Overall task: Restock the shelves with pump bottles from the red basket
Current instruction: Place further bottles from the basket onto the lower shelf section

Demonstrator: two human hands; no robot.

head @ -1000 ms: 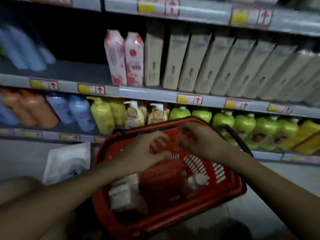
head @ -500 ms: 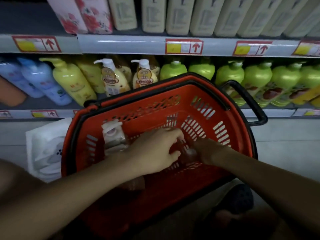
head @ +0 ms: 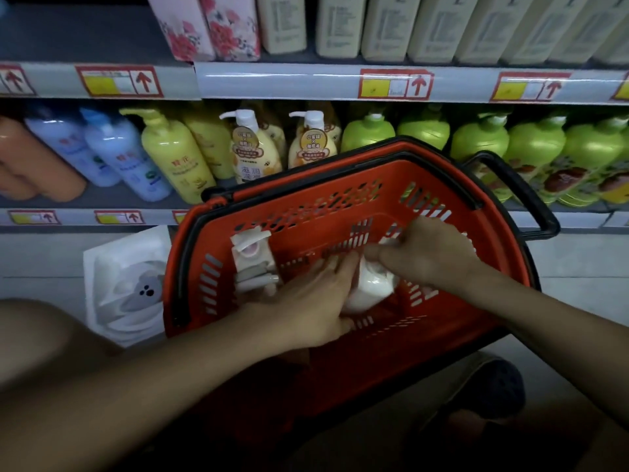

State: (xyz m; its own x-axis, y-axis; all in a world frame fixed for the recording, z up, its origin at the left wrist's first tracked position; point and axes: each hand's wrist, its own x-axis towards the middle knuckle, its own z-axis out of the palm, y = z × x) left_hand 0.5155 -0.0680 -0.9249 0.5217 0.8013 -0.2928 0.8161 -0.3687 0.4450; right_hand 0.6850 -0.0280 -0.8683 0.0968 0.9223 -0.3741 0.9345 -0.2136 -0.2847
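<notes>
Two hands: left hand (head: 306, 298) and right hand (head: 429, 257) both clasp white pump bottle (head: 369, 289)
Bottle axis: lies tilted, top end hidden
Place: inside red basket (head: 442, 338)

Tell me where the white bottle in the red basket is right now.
In the head view the white bottle lies low in the red basket, between the left hand and right hand, right of a boxed pump pack.

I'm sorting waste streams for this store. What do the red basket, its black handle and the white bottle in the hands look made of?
Red basket: seemingly rigid moulded plastic, semi-gloss, judging by its slotted walls.
Black handle: probably plastic too; smooth, dull sheen, though a metal core can't be ruled out.
White bottle, between left hand and right hand: likely opaque plastic, smooth and slightly glossy.
</notes>
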